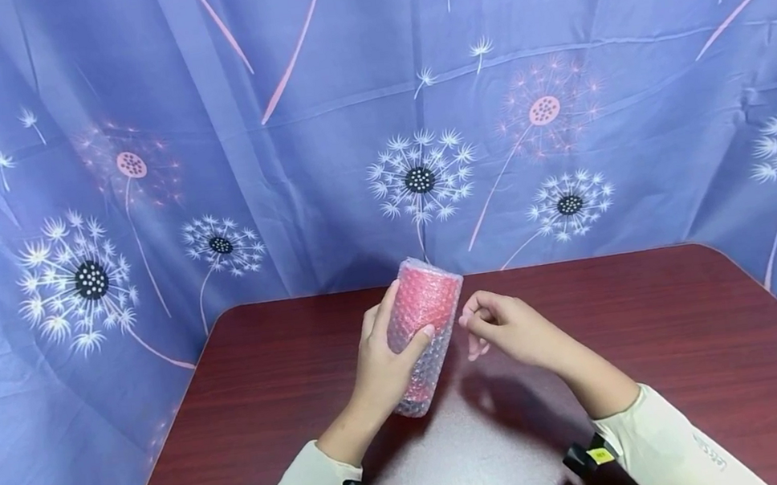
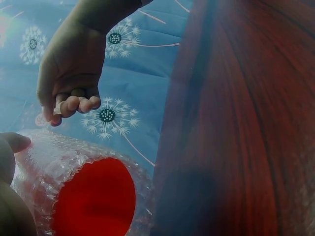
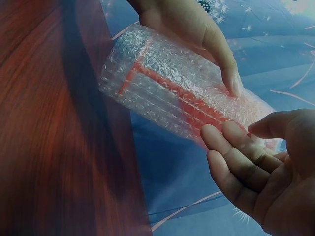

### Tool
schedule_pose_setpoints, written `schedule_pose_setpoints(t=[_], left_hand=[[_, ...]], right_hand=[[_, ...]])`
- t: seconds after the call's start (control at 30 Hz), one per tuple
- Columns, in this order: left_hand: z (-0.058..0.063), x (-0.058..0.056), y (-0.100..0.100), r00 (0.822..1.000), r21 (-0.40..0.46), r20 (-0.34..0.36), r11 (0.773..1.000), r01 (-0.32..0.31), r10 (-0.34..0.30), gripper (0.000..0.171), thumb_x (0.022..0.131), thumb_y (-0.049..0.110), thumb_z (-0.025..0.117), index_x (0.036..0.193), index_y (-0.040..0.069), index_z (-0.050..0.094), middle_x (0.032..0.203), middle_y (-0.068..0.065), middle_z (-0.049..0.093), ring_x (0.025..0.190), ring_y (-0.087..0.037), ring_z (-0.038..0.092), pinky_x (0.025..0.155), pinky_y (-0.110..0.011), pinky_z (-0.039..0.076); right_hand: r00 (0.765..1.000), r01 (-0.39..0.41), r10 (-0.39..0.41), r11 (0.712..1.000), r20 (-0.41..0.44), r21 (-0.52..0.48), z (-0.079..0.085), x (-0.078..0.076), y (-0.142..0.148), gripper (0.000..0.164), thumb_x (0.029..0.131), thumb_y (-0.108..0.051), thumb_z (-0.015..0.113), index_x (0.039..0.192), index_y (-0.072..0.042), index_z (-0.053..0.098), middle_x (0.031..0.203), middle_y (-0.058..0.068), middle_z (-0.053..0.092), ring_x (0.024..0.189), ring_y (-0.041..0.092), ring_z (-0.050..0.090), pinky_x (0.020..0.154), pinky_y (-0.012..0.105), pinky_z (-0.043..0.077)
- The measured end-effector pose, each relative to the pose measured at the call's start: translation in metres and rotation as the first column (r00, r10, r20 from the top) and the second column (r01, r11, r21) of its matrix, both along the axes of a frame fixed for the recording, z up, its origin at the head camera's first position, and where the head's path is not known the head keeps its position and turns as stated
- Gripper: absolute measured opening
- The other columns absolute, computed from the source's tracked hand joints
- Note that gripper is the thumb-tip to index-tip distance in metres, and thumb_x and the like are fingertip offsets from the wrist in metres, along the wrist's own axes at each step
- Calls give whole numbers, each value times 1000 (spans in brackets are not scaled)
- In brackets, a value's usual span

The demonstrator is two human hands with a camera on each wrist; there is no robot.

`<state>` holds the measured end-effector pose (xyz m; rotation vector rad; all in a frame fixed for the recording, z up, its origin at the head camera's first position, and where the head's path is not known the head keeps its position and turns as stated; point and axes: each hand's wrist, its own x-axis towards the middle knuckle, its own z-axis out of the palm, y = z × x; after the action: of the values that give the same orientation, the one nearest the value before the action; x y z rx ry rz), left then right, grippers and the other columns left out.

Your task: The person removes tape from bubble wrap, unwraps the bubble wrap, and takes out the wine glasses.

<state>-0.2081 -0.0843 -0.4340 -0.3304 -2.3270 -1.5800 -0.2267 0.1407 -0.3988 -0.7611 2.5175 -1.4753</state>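
Note:
My left hand (image 1: pixel 381 361) grips a bubble-wrapped package (image 1: pixel 430 298), thumb across its front and fingers along its left side. The package is long, tilted and held over the table. Pink-red shows through its upper part; in the right wrist view, red strips cross the clear wrap (image 3: pixel 162 105). A rounded red end (image 2: pixel 96 199) faces the left wrist camera. Close by the package's right side is my right hand (image 1: pixel 508 329), its fingers bent and its thumb near the index fingertip. A small pale sliver shows at those fingertips; whether they pinch it is unclear.
The dark red wooden table (image 1: pixel 284 344) has rounded far corners and a bright glare at its near middle. A blue curtain (image 1: pixel 320 162) with dandelion prints hangs behind and at both sides. Black wrist cameras (image 1: pixel 589 456) sit by both cream sleeves.

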Motion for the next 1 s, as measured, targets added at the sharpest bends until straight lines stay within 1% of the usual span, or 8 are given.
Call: schedule_pose_setpoints(t=[0.1,0.17,0.27,0.37,0.57,0.63,0.83,1.0], left_hand=[[0,1,0,1000,-1,1,1000,0,0,79,88,39,77,156,37,36,142,-9,48,122,-29,56,101,-51,49],[-1,1,0,1000,-7,7,1000,0,0,80,88,40,77,156,40,35,143,-8,48,123,-28,56,101,-50,48],[-1,0,0,1000,-15,11,1000,-8,8,83,87,42,78,156,42,31,144,-7,47,124,-26,55,103,-50,48],[-1,0,0,1000,-19,17,1000,-18,18,87,86,43,79,157,42,29,144,-6,47,125,-26,55,103,-49,48],[-2,0,1,999,-37,19,999,-30,31,86,85,44,80,156,34,34,144,-6,48,125,-25,55,103,-49,48],[-2,1,1,999,-45,16,998,-38,38,84,84,43,80,155,32,37,143,-6,48,125,-25,55,103,-48,48],[-3,0,2,999,-58,3,997,-52,52,81,83,41,81,153,32,41,141,-5,49,123,-24,55,103,-47,48],[-3,0,2,999,-61,0,997,-54,54,80,83,40,81,152,33,41,141,-4,49,124,-23,55,103,-46,47]], right_hand=[[1000,-3,3,1000,-12,1,-2,0,0,15,104,-18,56,103,-3,58,72,7,70,68,16,71,71,38,60],[1000,-6,6,1000,-12,-4,-2,0,0,14,104,-17,55,104,-3,58,73,7,71,69,16,71,72,38,60],[1000,-16,16,1000,6,-24,-3,0,-1,14,105,-14,53,105,-2,58,77,10,71,73,21,73,73,39,61],[999,-31,33,998,36,-54,-3,0,-2,16,106,-12,50,109,2,57,82,14,72,78,27,75,75,41,61],[995,-57,65,994,73,-97,-5,1,-3,20,108,-11,44,112,6,54,90,20,72,85,28,75,80,41,61],[994,-67,76,992,82,-105,-5,1,-3,21,108,-10,43,112,7,54,92,21,71,86,29,75,82,44,61],[992,-81,90,992,87,-99,-4,2,-3,21,108,-10,41,110,7,53,91,21,70,84,30,75,81,51,59],[991,-93,100,993,90,-77,-3,2,-3,18,108,-10,41,110,4,52,89,20,70,80,31,75,77,49,60]])
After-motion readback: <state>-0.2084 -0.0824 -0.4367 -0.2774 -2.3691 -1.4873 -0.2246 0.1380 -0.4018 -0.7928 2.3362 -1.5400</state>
